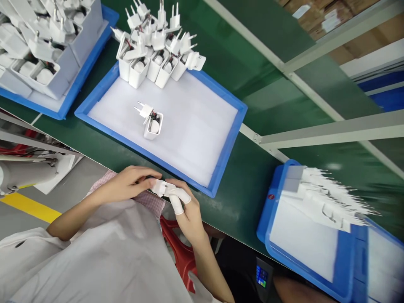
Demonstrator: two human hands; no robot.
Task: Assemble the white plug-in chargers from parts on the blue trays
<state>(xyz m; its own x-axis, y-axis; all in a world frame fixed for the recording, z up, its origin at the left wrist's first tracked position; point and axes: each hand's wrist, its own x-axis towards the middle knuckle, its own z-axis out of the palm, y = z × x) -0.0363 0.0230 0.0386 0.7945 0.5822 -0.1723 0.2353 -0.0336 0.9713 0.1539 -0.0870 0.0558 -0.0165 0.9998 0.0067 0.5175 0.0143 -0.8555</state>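
White smock (94, 256) lies nearest. A white plug adapter (162, 187) is clamped between the left grip (129, 185) and right grip (186, 206), its long axis running along the bench (240, 181) edge.

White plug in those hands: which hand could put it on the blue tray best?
Probably the left hand. Its fingers hold the white plug close to the tray's blue rim. The right hand, with white finger cots, holds the plug's other end, farther from the rim.
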